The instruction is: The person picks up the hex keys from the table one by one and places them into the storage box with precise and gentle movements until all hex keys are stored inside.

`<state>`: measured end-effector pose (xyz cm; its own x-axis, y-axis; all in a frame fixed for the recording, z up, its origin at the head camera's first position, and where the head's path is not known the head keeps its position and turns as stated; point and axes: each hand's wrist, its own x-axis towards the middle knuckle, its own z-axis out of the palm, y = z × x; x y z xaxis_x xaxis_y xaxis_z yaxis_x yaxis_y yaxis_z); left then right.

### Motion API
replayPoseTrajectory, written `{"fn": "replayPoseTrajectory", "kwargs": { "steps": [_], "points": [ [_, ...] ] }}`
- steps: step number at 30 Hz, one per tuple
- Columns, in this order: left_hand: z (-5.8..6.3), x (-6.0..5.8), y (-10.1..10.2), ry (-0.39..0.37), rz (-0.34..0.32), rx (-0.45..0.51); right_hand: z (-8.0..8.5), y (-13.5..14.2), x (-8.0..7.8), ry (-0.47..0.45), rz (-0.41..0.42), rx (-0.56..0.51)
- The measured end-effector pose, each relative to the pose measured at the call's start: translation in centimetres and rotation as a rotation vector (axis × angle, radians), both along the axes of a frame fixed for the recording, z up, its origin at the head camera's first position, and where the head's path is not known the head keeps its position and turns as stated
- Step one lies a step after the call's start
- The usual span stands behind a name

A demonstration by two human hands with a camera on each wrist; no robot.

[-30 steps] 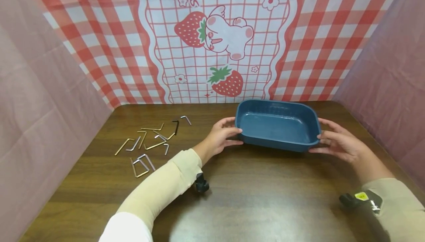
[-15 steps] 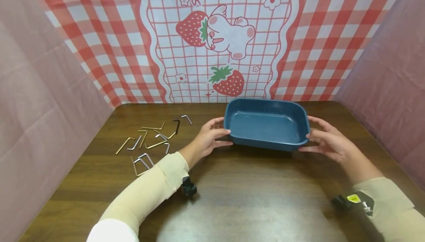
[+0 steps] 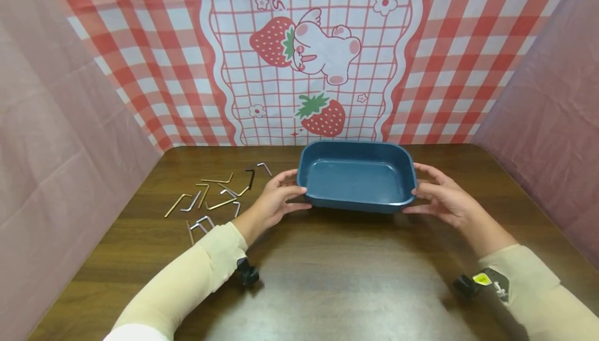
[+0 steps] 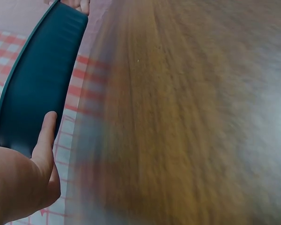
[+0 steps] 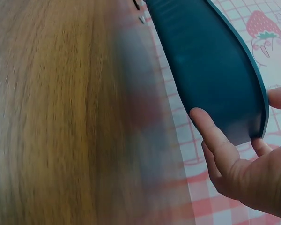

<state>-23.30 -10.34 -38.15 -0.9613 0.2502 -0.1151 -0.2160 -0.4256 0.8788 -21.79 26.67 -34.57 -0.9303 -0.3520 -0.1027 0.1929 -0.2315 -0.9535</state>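
The blue tray [image 3: 357, 180] was held level from side to side above the far part of the brown table [image 3: 355, 278], its hollow facing up and towards the head camera. In both wrist views, patterned cloth showed between its lower edge and the table. The left hand [image 3: 278, 198] gripped its left end, the fingers parted partway and curved round the corner, one fingertip at the rim and another digit along the near wall. The right hand [image 3: 441, 195] gripped the right end in much the same way, its fingers bent and parted about that corner, with one digit against the near wall

To the left of the tray, near the left hand, lay a loose scatter of hex keys [image 3: 222, 204], gold and silver, some crossing or touching. A black key [image 3: 252, 179] and a small silver key [image 3: 267, 168] were nearest the tray, and the left sleeve [image 3: 187, 273] hid part of the group nearest the person. A dark device [image 3: 247, 272] sat at the left cuff; another device [image 3: 468, 285], beside a yellow label [image 3: 482, 278], sat at the right sleeve [image 3: 529, 284]. Behind the table hung a red-and-white strawberry cloth [image 3: 320, 60], with plain pink cloth [image 3: 70, 122] on both sides
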Motion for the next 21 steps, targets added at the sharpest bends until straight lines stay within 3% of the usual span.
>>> {"fn": "replayPoseTrajectory", "kwargs": {
  "steps": [11, 21],
  "points": [
    [-0.6, 1.5, -1.8, 0.008, 0.043, -0.028, -0.5, -2.2, -0.8, -0.008, 0.029, 0.023],
    [-1.1, 2.3, -2.2, -0.047, 0.108, -0.066, -1.4, -3.2, -1.9, -0.099, 0.034, 0.056]
  ]
}}
